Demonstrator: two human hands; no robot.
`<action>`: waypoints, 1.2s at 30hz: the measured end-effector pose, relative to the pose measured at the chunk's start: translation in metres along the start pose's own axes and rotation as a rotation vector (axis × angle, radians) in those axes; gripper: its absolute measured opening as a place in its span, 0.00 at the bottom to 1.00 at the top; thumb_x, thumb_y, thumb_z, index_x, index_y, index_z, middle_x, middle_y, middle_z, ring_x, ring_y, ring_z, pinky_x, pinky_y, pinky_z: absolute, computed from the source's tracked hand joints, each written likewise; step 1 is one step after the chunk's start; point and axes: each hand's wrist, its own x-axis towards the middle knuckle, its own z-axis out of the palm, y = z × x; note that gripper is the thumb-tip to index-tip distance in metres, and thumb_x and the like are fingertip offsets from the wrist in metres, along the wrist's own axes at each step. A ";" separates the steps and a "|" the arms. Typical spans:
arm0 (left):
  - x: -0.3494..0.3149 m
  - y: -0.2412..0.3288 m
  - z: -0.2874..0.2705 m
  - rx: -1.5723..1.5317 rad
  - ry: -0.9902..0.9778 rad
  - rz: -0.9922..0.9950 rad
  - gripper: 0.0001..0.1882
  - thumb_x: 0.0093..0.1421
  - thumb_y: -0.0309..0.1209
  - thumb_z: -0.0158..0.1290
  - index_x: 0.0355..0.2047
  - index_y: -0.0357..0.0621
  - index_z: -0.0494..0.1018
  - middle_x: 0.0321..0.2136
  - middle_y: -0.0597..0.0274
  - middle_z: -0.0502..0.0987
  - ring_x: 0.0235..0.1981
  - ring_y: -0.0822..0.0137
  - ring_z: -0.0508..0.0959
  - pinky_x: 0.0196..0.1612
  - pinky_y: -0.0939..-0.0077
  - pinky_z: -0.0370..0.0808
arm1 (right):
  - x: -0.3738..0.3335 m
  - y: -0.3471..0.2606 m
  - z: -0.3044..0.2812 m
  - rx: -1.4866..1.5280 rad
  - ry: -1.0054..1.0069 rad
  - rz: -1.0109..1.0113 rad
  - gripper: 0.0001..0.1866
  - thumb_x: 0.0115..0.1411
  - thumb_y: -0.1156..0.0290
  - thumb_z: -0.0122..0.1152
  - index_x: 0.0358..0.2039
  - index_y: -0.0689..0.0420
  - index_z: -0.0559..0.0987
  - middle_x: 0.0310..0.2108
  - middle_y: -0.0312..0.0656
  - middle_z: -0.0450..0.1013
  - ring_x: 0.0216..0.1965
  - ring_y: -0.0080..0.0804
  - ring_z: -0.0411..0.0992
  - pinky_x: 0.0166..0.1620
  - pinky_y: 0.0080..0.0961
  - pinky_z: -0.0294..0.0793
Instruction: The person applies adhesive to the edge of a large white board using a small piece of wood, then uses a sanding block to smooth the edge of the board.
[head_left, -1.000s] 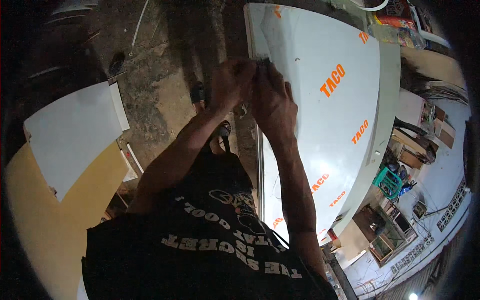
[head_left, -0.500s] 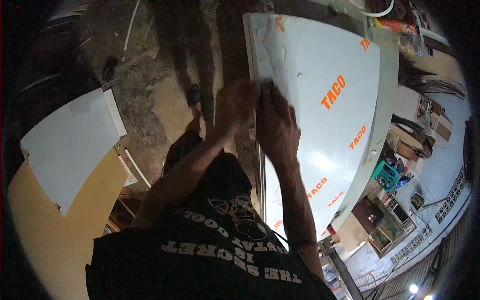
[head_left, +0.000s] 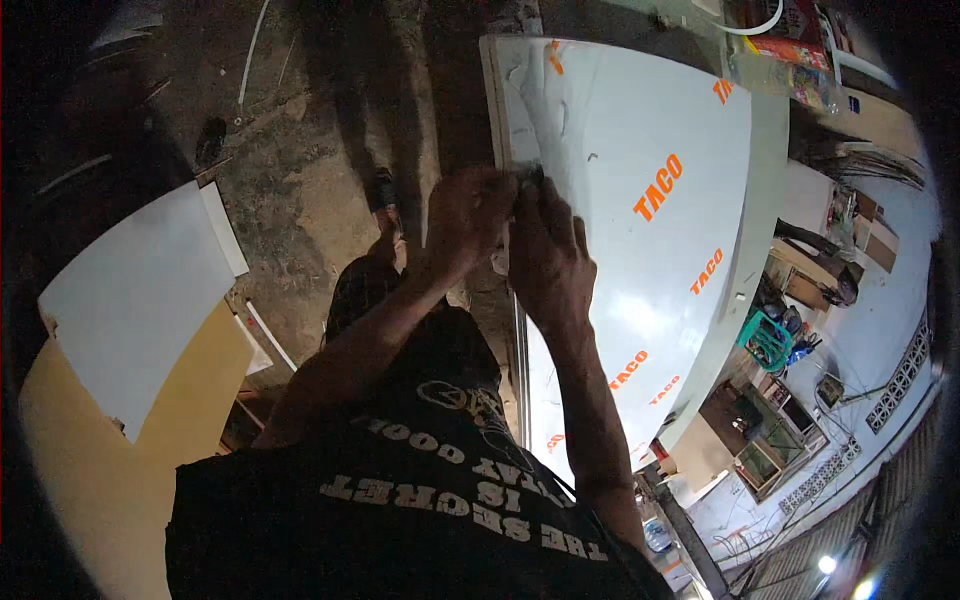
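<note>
A large white panel (head_left: 640,260) under clear film with orange print lies to my right, its long edge facing me. Along that edge the film (head_left: 545,110) is wrinkled and looks loose. My left hand (head_left: 468,222) is closed just outside the edge, fingertips meeting at the panel's rim. Right beside it, my right hand (head_left: 553,260) rests over the edge with fingers bent and pressed together. The fingertips of both hands nearly touch; what they pinch there is dark and hidden.
On the left, a white sheet (head_left: 140,300) lies on a tan board (head_left: 190,380). Scraps lie on the dark concrete floor (head_left: 300,200). Beyond the panel are a green plastic crate (head_left: 765,342), colourful packaging (head_left: 790,45) at the upper right and a wooden frame (head_left: 760,465).
Both hands stay at nearly the same spot on the panel's edge, with small finger shifts. The view has moved slightly.
</note>
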 end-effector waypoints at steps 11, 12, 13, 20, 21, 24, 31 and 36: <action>0.026 0.027 -0.012 0.177 -0.085 -0.163 0.16 0.70 0.38 0.56 0.40 0.35 0.80 0.30 0.55 0.83 0.28 0.69 0.82 0.33 0.69 0.79 | 0.010 0.004 0.003 -0.034 0.028 0.023 0.32 0.58 0.75 0.64 0.65 0.51 0.71 0.63 0.49 0.68 0.54 0.51 0.74 0.50 0.45 0.83; 0.027 0.030 -0.013 0.178 -0.128 -0.245 0.16 0.71 0.38 0.56 0.40 0.35 0.80 0.31 0.55 0.84 0.29 0.68 0.82 0.34 0.70 0.80 | 0.019 0.004 0.001 0.006 0.046 -0.009 0.31 0.59 0.75 0.63 0.64 0.51 0.72 0.64 0.50 0.67 0.54 0.52 0.75 0.49 0.45 0.84; 0.025 0.030 -0.014 0.183 -0.174 -0.333 0.16 0.71 0.38 0.56 0.40 0.35 0.80 0.31 0.54 0.84 0.30 0.68 0.83 0.35 0.70 0.80 | 0.024 0.002 -0.003 0.046 0.064 -0.042 0.29 0.61 0.74 0.62 0.64 0.51 0.73 0.64 0.50 0.67 0.54 0.52 0.75 0.48 0.46 0.84; 0.022 0.017 -0.011 0.145 -0.067 -0.210 0.15 0.71 0.37 0.56 0.42 0.36 0.81 0.35 0.52 0.85 0.37 0.66 0.85 0.43 0.69 0.82 | 0.016 -0.002 -0.004 0.042 0.009 0.034 0.33 0.57 0.75 0.65 0.65 0.51 0.72 0.63 0.49 0.68 0.55 0.52 0.75 0.49 0.46 0.84; 0.032 0.017 -0.013 0.092 -0.116 -0.209 0.15 0.71 0.37 0.56 0.42 0.36 0.81 0.36 0.50 0.85 0.38 0.65 0.85 0.43 0.68 0.82 | 0.025 -0.002 -0.006 0.070 0.016 0.011 0.33 0.58 0.75 0.65 0.65 0.51 0.72 0.63 0.49 0.69 0.55 0.53 0.75 0.49 0.47 0.84; 0.002 0.023 -0.011 -0.026 -0.052 -0.094 0.14 0.70 0.37 0.57 0.43 0.36 0.81 0.37 0.50 0.85 0.40 0.64 0.85 0.45 0.66 0.82 | 0.004 -0.001 0.001 0.022 0.021 0.002 0.37 0.52 0.76 0.69 0.65 0.52 0.72 0.64 0.49 0.67 0.55 0.52 0.74 0.49 0.45 0.85; 0.025 0.013 -0.010 -0.075 -0.040 -0.236 0.16 0.69 0.39 0.59 0.44 0.37 0.80 0.35 0.54 0.85 0.39 0.68 0.85 0.43 0.69 0.82 | 0.020 0.000 -0.002 0.019 0.039 -0.023 0.37 0.57 0.75 0.66 0.68 0.49 0.69 0.64 0.50 0.68 0.54 0.52 0.75 0.48 0.46 0.84; 0.019 0.013 -0.014 0.190 0.011 0.066 0.14 0.70 0.37 0.58 0.40 0.37 0.80 0.25 0.59 0.83 0.28 0.71 0.84 0.31 0.74 0.81 | 0.018 0.007 0.013 0.017 0.076 -0.060 0.34 0.58 0.74 0.65 0.66 0.51 0.70 0.65 0.48 0.66 0.57 0.51 0.73 0.50 0.41 0.84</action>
